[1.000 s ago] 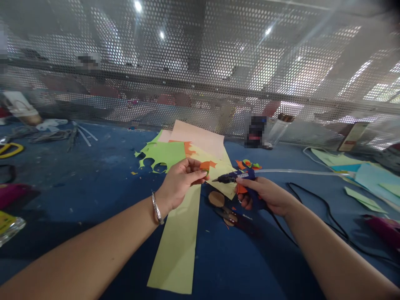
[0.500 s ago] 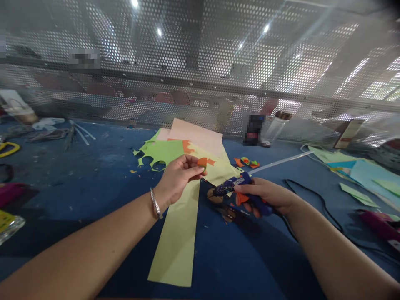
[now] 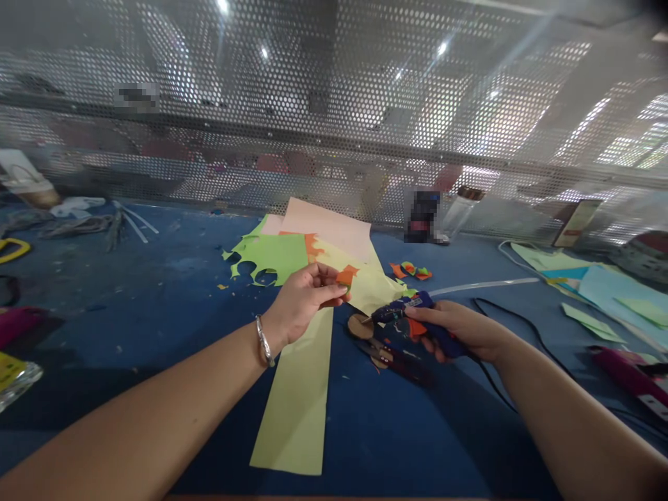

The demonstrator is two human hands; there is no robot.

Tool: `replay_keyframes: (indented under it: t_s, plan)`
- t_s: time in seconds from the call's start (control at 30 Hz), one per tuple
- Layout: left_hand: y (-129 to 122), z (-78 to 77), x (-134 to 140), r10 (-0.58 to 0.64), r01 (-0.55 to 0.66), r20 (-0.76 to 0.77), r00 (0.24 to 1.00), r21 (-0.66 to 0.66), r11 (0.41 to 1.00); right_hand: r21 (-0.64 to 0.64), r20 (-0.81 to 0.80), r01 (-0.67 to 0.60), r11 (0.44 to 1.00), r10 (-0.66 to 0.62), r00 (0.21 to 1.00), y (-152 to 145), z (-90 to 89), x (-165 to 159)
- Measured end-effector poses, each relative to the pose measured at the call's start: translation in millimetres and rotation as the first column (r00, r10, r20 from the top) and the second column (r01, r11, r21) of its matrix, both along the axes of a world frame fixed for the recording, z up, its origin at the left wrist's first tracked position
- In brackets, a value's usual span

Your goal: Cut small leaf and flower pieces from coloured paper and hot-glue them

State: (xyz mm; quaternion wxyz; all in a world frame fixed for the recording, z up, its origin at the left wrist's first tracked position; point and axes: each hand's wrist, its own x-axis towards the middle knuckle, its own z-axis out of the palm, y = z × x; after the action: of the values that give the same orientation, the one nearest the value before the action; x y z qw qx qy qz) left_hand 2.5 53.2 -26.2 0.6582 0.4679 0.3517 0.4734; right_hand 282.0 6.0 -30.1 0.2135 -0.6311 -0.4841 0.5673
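Note:
Between thumb and fingers, my left hand [image 3: 307, 299] pinches a small orange paper piece [image 3: 346, 275] with a bit of green at its lower edge. My right hand [image 3: 462, 327] grips a blue glue gun [image 3: 404, 308] with an orange trigger; a clear glue stick [image 3: 483, 284] juts from its back. The gun's nozzle is at a small round wooden disc [image 3: 360, 325]; contact I cannot tell. Below the gun lie dark-handled scissors [image 3: 383, 356]. Under my left hand runs a long pale yellow paper strip [image 3: 295, 410].
Cut green paper [image 3: 274, 254] and pink paper [image 3: 328, 219] lie behind my hands. Small orange and green curls [image 3: 411, 270] sit right of them. The gun's black cord [image 3: 527, 323] trails right, towards a magenta tool [image 3: 629, 376]. A perforated metal panel [image 3: 313, 90] closes off the back.
My right hand has moved the glue gun slightly right, uncovering more of the wooden disc. My left hand has shifted a little right with the orange paper piece, which is now turned.

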Motion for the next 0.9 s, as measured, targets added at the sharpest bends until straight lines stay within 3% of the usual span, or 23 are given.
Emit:
replay_keyframes:
  t_s: [0.23,0.33,0.43,0.5,0.53,0.57,0.63,0.7,0.73,0.9]
  plan:
    - [-4,3.2,0,-0.077,0.077,-0.029,0.997,-0.004,0.997,0.025,0.165,0.033,0.999,-0.037,0.986,-7,-9.8,10]
    - [-5,2.6,1,-0.085,0.085,-0.033,0.996,-0.009,0.996,0.048,0.332,-0.054,0.997,0.036,0.943,-13,-9.9,17]
    - [-4,1.4,2,-0.091,0.091,-0.033,0.995,-0.009,0.996,0.132,0.62,-0.201,0.971,0.077,0.781,-19,-2.6,19]
    - [-4,1.0,2,-0.105,0.104,-0.036,0.994,-0.01,0.995,0.254,0.806,-0.246,0.936,-0.064,0.589,-22,5.2,15]
    - [-4,0.9,2,-0.115,0.115,-0.04,0.993,-0.011,0.993,0.343,0.836,-0.244,0.907,-0.177,0.52,-23,9.4,10]
    - [-5,0.9,2,-0.126,0.126,-0.046,0.991,-0.01,0.992,0.434,0.822,-0.246,0.867,-0.269,0.502,-23,13.3,4]
    - [-6,1.0,2,-0.149,0.149,-0.063,0.987,-0.006,0.989,0.567,0.728,-0.26,0.782,-0.328,0.602,-22,19.8,-13]
    - [-8,1.4,2,-0.167,0.167,-0.074,0.983,-0.001,0.986,0.649,0.576,-0.288,0.705,-0.207,0.791,-17,23.7,-32]
    - [-9,1.6,2,-0.175,0.176,-0.074,0.982,-0.001,0.984,0.679,0.509,-0.297,0.671,-0.139,0.849,-15,24.7,-41]
    - [-12,1.3,5,-0.22,0.219,-0.037,0.975,-0.034,0.975,0.767,0.437,-0.33,0.55,-0.071,0.897,-6,22.8,-72]
